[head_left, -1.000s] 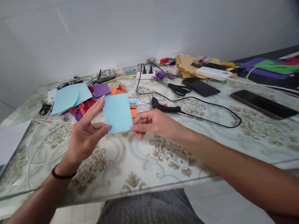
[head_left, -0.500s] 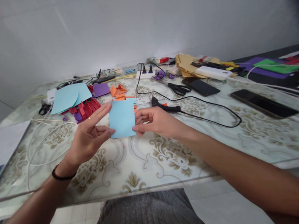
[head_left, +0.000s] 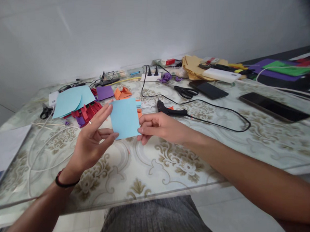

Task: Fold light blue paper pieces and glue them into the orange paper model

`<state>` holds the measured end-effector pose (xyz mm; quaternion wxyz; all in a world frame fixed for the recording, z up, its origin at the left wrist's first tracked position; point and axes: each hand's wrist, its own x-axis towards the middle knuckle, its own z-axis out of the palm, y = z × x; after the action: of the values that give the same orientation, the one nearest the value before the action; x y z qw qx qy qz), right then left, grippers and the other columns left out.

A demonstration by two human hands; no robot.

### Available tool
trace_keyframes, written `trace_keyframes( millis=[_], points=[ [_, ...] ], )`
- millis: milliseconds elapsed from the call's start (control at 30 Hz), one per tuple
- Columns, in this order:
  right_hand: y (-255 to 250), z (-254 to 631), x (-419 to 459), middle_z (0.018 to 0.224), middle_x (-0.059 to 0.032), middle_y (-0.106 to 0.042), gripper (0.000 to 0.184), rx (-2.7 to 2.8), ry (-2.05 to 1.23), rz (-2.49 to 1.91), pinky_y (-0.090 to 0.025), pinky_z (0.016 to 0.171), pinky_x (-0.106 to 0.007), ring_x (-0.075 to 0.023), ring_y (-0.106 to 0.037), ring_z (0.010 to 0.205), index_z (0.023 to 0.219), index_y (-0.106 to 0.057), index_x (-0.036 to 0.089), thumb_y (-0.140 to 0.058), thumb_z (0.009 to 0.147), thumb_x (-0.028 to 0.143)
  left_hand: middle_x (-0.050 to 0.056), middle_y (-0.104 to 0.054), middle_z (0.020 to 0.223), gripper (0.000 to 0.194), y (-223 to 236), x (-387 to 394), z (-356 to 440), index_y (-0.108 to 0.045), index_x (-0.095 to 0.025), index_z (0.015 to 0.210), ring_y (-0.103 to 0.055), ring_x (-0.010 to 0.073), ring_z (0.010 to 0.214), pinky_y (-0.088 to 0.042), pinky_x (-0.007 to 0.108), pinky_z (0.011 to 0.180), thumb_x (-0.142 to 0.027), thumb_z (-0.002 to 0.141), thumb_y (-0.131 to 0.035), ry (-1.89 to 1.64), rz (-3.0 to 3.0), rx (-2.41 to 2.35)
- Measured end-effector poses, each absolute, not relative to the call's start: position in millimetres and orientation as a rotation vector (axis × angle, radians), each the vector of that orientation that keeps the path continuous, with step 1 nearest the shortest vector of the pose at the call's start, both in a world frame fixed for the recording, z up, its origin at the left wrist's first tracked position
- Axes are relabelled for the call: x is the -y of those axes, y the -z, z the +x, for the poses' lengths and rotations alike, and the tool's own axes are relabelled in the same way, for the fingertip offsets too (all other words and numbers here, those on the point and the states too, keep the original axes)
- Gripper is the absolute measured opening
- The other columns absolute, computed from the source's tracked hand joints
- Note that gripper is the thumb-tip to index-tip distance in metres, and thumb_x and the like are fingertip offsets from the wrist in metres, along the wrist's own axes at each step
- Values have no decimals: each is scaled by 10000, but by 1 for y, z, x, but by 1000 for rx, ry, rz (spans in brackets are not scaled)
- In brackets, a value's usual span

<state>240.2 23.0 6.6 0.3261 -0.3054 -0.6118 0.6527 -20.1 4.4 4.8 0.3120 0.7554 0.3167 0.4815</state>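
Note:
A small light blue sheet of paper [head_left: 124,118] is held up above the table, its flat face toward me. My left hand [head_left: 94,139] grips its left edge, with the thumb at the lower corner and the fingers along the upper side. At the lower right edge, my right hand [head_left: 158,128] pinches the sheet between thumb and fingers. Orange folded paper [head_left: 122,93] lies behind the sheet, and more orange and blue pieces are partly hidden by it. A black glue gun [head_left: 171,110] rests just beyond my right hand.
Larger light blue sheets [head_left: 69,101], red folded strips [head_left: 89,112] and a purple square [head_left: 104,93] lie at the left. Black scissors [head_left: 186,92], two phones, a power strip [head_left: 150,77] and a white power bank [head_left: 221,75] are farther right. A black cord loops across the table [head_left: 173,183].
The blue sheet has moved slightly up and left and tilted a little. Both hands keep their hold on it; other things on the table stay put.

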Motion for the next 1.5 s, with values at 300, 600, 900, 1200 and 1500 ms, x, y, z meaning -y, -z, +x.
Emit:
trace_keyframes(
  millis=[300, 600, 900, 1200, 1500],
  points=[
    [-6, 241, -23, 812, -47, -793, 276, 1583, -1714, -780, -598, 702, -271, -148, -750, 678, 883, -651, 151, -813, 828, 369, 24, -329, 1705, 731, -4, -5, -21, -533, -388, 1505, -583, 345, 1376, -682, 252, 843, -201, 856, -813, -1268, 1986, -870],
    [-4, 239, -23, 695, 1, -683, 199, 1813, -1361, -911, -517, 637, -250, -114, -636, 608, 793, -635, 163, -699, 888, 326, 92, -586, 1509, 611, -16, -1, -16, -591, -299, 1411, -760, 148, 873, -651, 266, 800, -264, 846, -823, -1343, 1787, -1038],
    [-4, 236, -15, 666, 23, -617, 168, 2142, -1181, -998, -375, 548, -233, -98, -502, 590, 764, -654, 163, -703, 851, 298, 15, -704, 747, 284, -11, 0, -17, -753, -162, 828, -628, 147, 676, -484, 228, 580, -444, 858, -782, -791, 1863, -1234],
    [-4, 226, -10, 792, -24, -698, 173, 1842, -1373, -890, -479, 675, -254, -135, -613, 725, 845, -723, 161, -751, 826, 330, -2, -748, 807, 184, -15, 9, -8, -781, -198, 935, -595, 109, 652, -442, 200, 566, -372, 914, -727, -635, 1966, -1150],
    [0, 220, -3, 759, -1, -661, 107, 1823, -1342, -867, -487, 677, -256, -121, -566, 699, 803, -700, 165, -757, 787, 254, -8, -762, 718, 196, -19, 19, 0, -796, -205, 890, -642, 122, 601, -459, 214, 539, -318, 966, -655, -780, 2232, -1154]
  ],
)
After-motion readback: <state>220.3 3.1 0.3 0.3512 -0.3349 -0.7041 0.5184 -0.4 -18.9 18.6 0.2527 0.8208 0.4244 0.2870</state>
